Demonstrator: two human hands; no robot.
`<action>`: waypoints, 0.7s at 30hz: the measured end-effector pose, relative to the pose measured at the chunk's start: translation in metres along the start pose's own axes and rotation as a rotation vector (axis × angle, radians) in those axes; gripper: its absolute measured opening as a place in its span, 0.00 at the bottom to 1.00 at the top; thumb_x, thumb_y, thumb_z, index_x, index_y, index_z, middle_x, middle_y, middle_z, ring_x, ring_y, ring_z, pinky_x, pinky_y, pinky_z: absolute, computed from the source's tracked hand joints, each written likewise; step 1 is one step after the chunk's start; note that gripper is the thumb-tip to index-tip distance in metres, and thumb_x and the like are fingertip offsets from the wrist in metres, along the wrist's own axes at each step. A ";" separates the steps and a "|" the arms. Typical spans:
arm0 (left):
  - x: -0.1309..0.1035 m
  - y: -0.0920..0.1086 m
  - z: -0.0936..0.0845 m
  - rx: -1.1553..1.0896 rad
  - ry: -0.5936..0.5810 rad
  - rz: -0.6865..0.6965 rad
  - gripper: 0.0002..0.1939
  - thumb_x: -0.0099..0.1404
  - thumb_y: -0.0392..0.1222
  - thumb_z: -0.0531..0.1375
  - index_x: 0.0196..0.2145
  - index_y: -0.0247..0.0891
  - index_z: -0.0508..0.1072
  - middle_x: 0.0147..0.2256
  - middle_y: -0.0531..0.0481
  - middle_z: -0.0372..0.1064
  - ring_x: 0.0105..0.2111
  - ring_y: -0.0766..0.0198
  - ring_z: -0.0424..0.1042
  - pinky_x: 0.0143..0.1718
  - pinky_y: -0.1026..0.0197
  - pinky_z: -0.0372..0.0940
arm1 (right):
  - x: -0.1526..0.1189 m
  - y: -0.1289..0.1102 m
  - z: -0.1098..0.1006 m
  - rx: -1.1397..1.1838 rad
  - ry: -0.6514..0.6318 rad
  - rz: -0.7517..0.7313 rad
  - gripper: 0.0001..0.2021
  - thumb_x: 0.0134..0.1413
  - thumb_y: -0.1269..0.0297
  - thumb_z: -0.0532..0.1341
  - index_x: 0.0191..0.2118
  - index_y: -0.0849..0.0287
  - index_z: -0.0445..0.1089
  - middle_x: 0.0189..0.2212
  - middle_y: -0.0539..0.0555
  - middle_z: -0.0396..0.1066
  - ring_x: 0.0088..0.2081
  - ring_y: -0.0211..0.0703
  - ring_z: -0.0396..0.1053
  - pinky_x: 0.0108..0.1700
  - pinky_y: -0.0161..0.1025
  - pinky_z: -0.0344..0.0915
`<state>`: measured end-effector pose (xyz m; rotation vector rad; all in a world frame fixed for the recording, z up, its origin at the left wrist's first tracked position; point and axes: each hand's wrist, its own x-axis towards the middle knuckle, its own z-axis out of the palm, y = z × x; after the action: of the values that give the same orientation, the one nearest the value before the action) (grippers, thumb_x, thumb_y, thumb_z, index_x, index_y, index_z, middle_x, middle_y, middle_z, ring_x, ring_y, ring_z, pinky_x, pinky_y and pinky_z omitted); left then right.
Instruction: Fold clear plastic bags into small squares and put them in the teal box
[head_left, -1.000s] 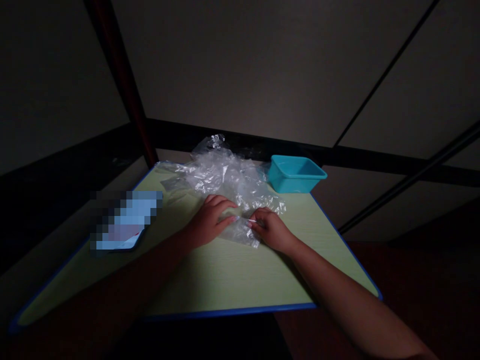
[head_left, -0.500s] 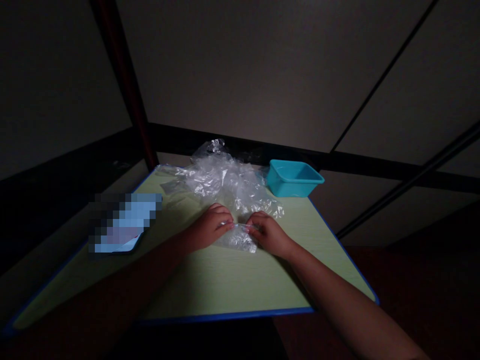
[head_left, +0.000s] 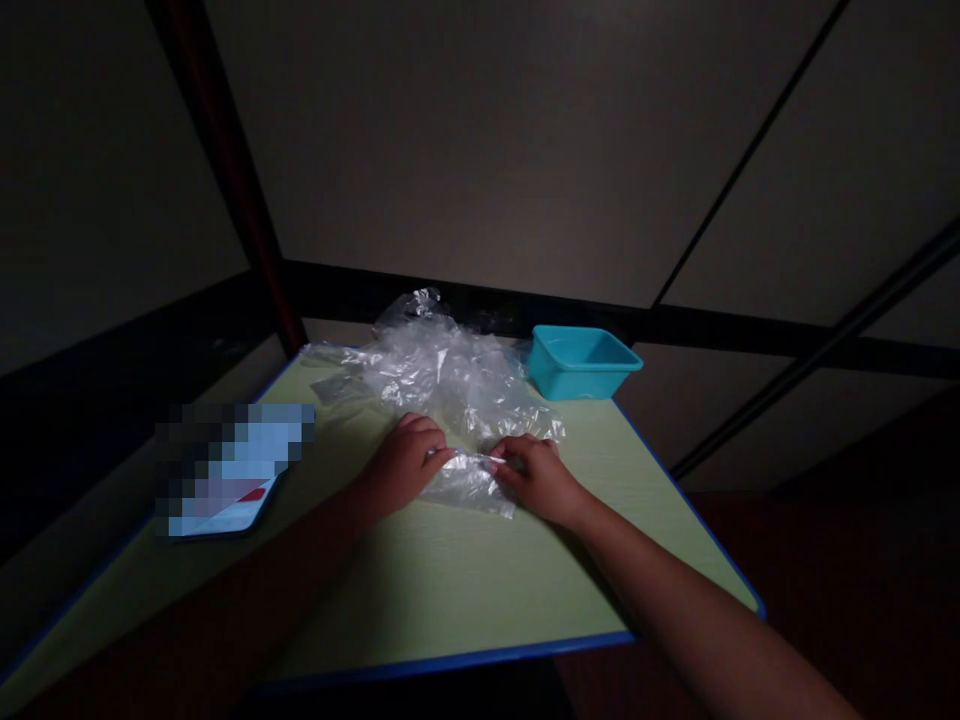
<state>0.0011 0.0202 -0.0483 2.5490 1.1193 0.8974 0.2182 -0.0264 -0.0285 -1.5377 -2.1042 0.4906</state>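
A small clear plastic bag (head_left: 472,487) lies on the table between my hands. My left hand (head_left: 405,462) pinches its upper left edge between thumb and fingers. At the upper right edge, my right hand (head_left: 534,475) has thumb and fingertips closed on the same plastic. Just beyond my fingers spreads a crumpled heap of clear plastic bags (head_left: 442,365), shiny and overlapping; how many there are I cannot tell.
The pale green table (head_left: 450,590) has a blue edge. A turquoise plastic basket (head_left: 574,382) stands at its far right corner, touching or close to the heap. On the left lies a phone (head_left: 232,510), partly blurred out. A panelled wall (head_left: 465,150) rises behind.
My left hand has shifted slightly left, so the hands are a little farther apart along the bag's edge. The whole view has tilted a little.
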 end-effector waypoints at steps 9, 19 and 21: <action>0.000 -0.001 -0.001 0.137 0.137 -0.168 0.05 0.60 0.41 0.59 0.32 0.37 0.69 0.34 0.45 0.68 0.39 0.53 0.64 0.44 0.51 0.61 | 0.001 0.006 -0.007 -0.086 0.100 -0.142 0.09 0.52 0.74 0.58 0.40 0.59 0.69 0.38 0.57 0.71 0.44 0.49 0.64 0.47 0.45 0.58; -0.006 0.023 -0.008 0.021 -0.161 0.095 0.26 0.67 0.45 0.53 0.61 0.41 0.56 0.62 0.43 0.54 0.63 0.55 0.51 0.62 0.46 0.45 | -0.001 0.007 -0.042 -0.031 -0.123 -0.425 0.07 0.57 0.71 0.57 0.38 0.59 0.72 0.39 0.58 0.73 0.45 0.48 0.68 0.49 0.47 0.62; -0.010 0.023 -0.005 0.057 -0.281 0.100 0.27 0.68 0.47 0.51 0.63 0.45 0.52 0.64 0.45 0.49 0.64 0.56 0.47 0.62 0.44 0.41 | -0.003 0.013 -0.050 0.012 -0.200 -0.371 0.06 0.56 0.69 0.59 0.34 0.57 0.75 0.43 0.58 0.74 0.51 0.49 0.66 0.53 0.50 0.60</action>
<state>0.0064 -0.0029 -0.0395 2.6914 0.9537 0.5102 0.2580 -0.0249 0.0051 -1.0890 -2.4621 0.5358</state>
